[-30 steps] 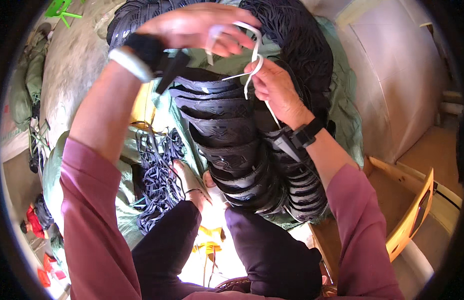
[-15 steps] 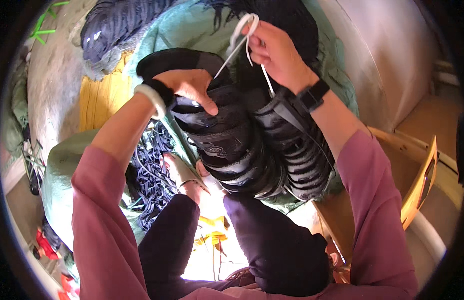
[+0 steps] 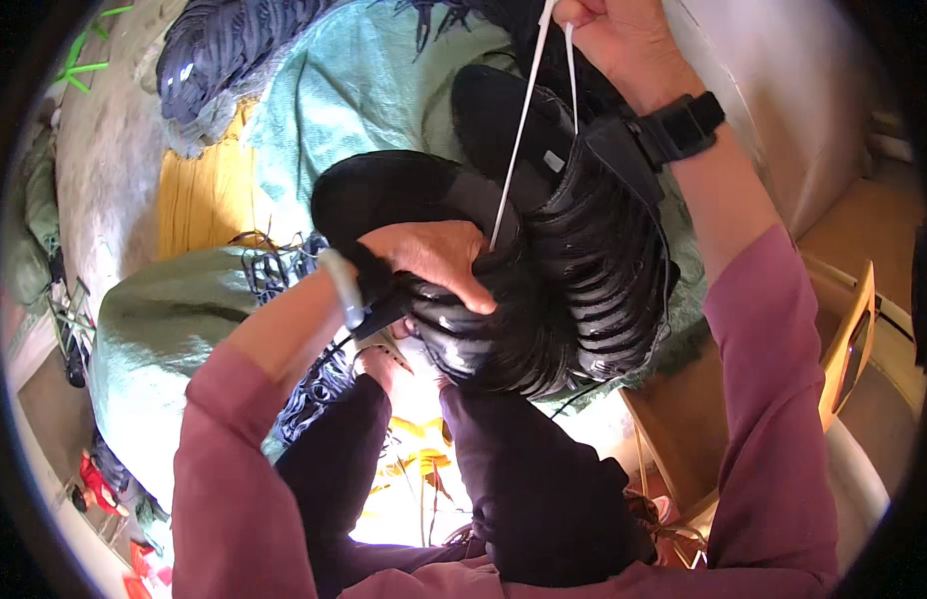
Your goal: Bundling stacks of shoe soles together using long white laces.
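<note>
Two bundles of nested black pieces that look like shoe uppers stand side by side in front of my knees, a left stack [image 3: 483, 339] and a right stack [image 3: 608, 270]. My left hand [image 3: 433, 258] is closed over the top of the left stack, thumb along its near side, fingers partly hidden. High at the upper right, my right hand [image 3: 618, 40] pinches a white cord [image 3: 519, 140]. One strand runs taut down to the left stack beside my left hand; another drops to the right stack. Round black flaps stick up behind both tops.
Behind lies a green woven sack [image 3: 353, 90], with dark strips [image 3: 224, 55] heaped at the upper left. Dark laces [image 3: 313, 399] spill beside a pale green bag [image 3: 174, 329] on the left. At the right stands a wooden box [image 3: 683, 419] with a raised yellow edge.
My right hand has moved up and right, drawing the white cord longer and straighter. My left hand has shifted right and down, and both stacks' tops have tipped, showing more of the round flaps.
</note>
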Demonstrator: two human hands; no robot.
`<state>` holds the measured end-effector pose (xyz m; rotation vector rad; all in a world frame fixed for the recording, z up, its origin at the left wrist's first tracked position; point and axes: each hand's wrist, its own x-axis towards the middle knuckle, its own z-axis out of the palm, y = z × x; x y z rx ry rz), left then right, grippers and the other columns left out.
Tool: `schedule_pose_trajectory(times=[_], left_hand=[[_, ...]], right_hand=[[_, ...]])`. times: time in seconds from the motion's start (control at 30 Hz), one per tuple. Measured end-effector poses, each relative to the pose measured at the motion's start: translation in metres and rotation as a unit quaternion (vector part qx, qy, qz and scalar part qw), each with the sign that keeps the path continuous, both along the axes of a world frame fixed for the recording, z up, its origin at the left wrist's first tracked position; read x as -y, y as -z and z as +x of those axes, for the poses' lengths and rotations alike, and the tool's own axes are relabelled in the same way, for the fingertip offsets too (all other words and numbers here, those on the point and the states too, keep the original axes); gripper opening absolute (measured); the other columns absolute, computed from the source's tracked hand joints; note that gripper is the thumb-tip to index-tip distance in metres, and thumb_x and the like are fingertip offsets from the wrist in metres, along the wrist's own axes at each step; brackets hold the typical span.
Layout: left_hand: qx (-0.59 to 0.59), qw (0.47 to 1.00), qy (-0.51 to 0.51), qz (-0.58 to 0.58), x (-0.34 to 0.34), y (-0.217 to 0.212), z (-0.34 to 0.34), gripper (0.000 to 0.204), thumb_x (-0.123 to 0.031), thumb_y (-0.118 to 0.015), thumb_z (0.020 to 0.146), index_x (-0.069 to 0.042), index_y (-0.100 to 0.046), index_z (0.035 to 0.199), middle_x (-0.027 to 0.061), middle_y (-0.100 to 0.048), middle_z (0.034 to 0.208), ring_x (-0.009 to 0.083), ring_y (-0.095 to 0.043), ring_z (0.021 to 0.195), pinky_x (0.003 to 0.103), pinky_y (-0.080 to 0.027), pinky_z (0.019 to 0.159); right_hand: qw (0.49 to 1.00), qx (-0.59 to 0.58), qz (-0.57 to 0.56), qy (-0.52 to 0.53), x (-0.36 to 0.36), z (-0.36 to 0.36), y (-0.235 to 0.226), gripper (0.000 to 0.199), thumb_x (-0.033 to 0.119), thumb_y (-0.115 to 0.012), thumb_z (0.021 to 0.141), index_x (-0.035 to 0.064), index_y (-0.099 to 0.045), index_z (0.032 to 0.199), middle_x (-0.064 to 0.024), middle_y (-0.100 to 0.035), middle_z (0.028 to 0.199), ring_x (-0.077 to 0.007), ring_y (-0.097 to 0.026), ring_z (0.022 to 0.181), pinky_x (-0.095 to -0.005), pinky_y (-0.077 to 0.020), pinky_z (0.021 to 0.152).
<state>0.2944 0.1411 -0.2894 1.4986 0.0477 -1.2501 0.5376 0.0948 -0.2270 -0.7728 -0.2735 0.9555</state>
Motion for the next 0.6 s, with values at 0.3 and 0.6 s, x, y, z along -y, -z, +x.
schedule_pose_trajectory(times=[0.3, 0.6], left_hand=[[0.172, 0.966, -0.062, 0.181, -0.017, 0.039, 0.042, 0.073, -0.053, -0.077, 0.068, 0.008, -0.061, 0.104, 0.0142, -0.066, 0.09, 0.0219, -0.062, 0.087, 0.034, -0.048, 0.073], [0.033, 0.605, -0.679, -0.415, -0.06, 0.03, 0.047, 0.048, -0.029, -0.062, 0.093, -0.007, -0.048, 0.133, 0.0035, -0.06, 0.112, 0.0143, -0.06, 0.091, 0.031, -0.051, 0.085]], right_hand=[[0.98, 0.132, -0.045, -0.145, -0.007, -0.013, -0.04, 0.018, 0.021, -0.05, 0.097, 0.0095, -0.055, 0.083, 0.0092, -0.032, 0.06, -0.0029, -0.027, 0.047, -0.0194, -0.0225, 0.043], [0.95, 0.184, -0.057, -0.246, -0.021, -0.007, -0.02, 0.018, 0.014, -0.05, 0.092, 0.0006, -0.061, 0.097, 0.0066, -0.032, 0.061, -0.0051, -0.029, 0.053, -0.0202, -0.0258, 0.049]])
